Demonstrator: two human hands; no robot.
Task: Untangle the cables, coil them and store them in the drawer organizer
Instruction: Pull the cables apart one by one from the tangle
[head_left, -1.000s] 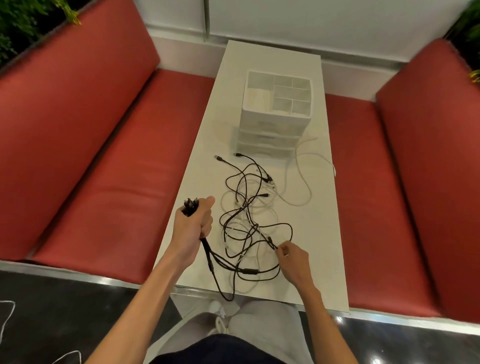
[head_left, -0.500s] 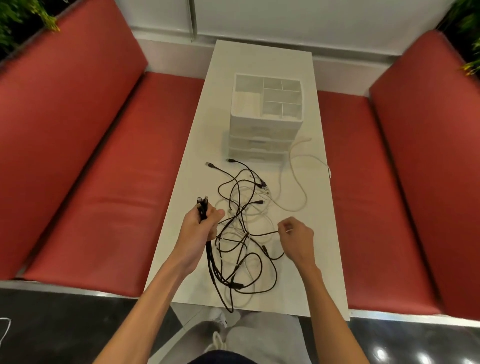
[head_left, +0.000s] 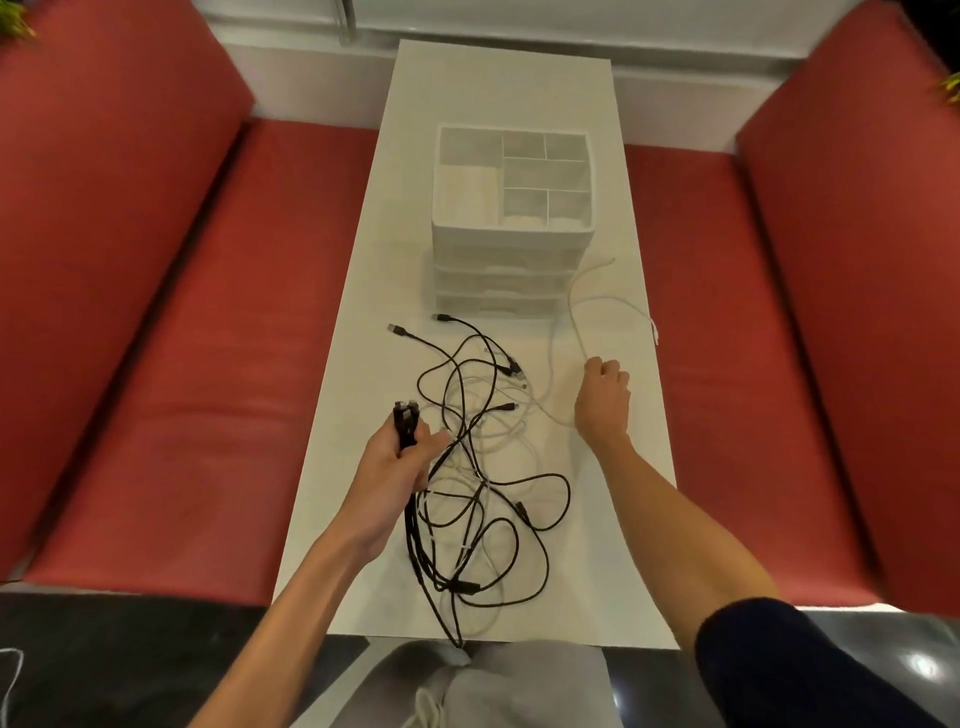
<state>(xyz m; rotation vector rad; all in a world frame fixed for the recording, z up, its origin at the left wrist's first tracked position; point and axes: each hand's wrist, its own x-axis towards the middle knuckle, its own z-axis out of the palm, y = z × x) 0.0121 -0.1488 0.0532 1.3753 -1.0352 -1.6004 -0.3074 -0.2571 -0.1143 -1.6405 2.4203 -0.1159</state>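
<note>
Untangling is the step now. The left hand (head_left: 397, 460) grips the black cable ends (head_left: 405, 418); the right hand (head_left: 602, 402), two o'clock from the tangle (head_left: 480, 499), pinches a white cable (head_left: 575, 317). Next, tug it free gently.

- My left hand (head_left: 395, 467) was bare, and so was the arm behind it, uncovered all the way down to the bottom edge of the view.
- My right hand (head_left: 602, 400) was bare too, with the forearm uncovered to past the elbow.
- Above that elbow a dark navy sleeve (head_left: 779, 670) began (short or pushed up, I could not tell), of plain cloth.
- Lower down I wore light grey trousers (head_left: 524, 686), soft and creased.
- Beside the grey cloth sat a scrap of white (head_left: 427, 709) (shoe or lace, too little showed to say).
</note>
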